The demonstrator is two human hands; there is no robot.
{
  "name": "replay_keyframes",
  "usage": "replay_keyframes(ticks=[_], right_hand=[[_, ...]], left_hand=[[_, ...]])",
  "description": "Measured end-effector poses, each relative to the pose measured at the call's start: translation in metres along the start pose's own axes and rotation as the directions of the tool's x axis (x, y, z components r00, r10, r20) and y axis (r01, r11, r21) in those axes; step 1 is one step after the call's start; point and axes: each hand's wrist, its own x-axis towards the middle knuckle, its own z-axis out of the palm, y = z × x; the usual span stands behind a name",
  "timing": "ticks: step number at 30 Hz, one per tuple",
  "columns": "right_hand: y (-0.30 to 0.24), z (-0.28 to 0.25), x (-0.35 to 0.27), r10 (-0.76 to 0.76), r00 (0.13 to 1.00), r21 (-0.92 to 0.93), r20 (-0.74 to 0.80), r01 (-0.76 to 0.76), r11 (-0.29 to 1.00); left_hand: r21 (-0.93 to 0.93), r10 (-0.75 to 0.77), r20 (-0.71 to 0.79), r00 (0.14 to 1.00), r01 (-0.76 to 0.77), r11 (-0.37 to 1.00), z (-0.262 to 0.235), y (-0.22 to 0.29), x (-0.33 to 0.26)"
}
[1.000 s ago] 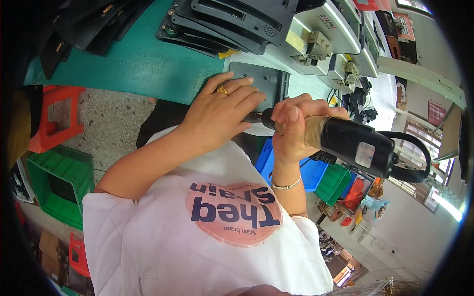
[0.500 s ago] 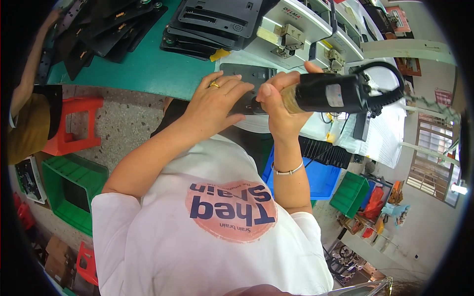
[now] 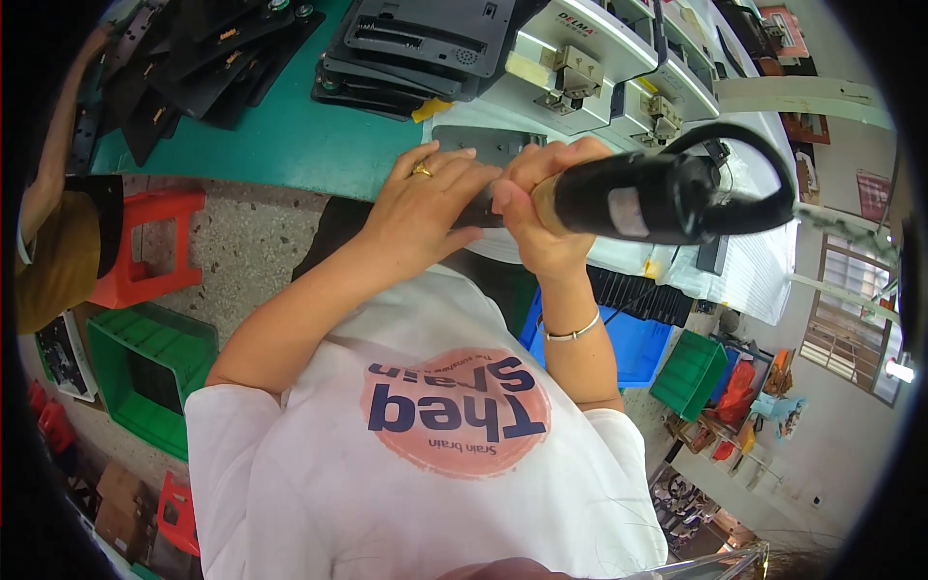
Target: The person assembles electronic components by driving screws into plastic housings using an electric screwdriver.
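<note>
My right hand (image 3: pixel 549 227) is wrapped round a black electric screwdriver (image 3: pixel 604 198), whose thick body tilts up to the right with a black cable looping off its end. The tool's tip is hidden behind my fingers. Under both hands lies a dark plastic panel (image 3: pixel 478 142) at the table's near edge, mostly covered. My left hand (image 3: pixel 416 203), with a gold ring, rests on the panel's left part, its fingers stretched out and the thumb apart. The fingertips of the two hands almost meet over the panel.
Black plastic housings (image 3: pixel 416 53) are stacked behind my left hand, and dark flat panels (image 3: pixel 217 63) lie at the far left. White machines with metal clamps (image 3: pixel 575 77) stand at the back. A blue crate (image 3: pixel 633 348) is below right; another person's arm (image 3: pixel 53 135) shows at left.
The screwdriver has tipped lower, and my right hand has shifted slightly left and down with it. My left hand stays in nearly the same place on the panel.
</note>
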Motion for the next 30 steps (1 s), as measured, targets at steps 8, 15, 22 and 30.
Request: replay_keyframes(ticks=[8, 15, 22, 30], right_hand=[[-0.020, -0.017, 0.000, 0.120, 0.883, 0.380, -0.454, 0.070, 0.922], [-0.021, -0.084, 0.001, 0.043, 0.746, 0.089, -0.664, 0.022, 0.996], [-0.002, -0.101, -0.028, 0.066, 0.799, 0.106, -0.598, -0.003, 0.994], [-0.015, -0.116, -0.040, 0.161, 0.774, 0.077, -0.612, -0.144, 0.987]], left_hand=[[0.043, 0.030, 0.070, 0.997, -0.033, 0.999, -0.009, 0.005, 0.018], [0.145, -0.066, 0.112, 0.991, 0.050, 0.988, -0.014, 0.005, 0.021], [0.073, -0.059, 0.157, 0.986, 0.048, 0.996, -0.033, 0.026, 0.015], [-0.233, 0.003, -0.066, 0.998, -0.018, 0.972, -0.119, 0.036, 0.027]])
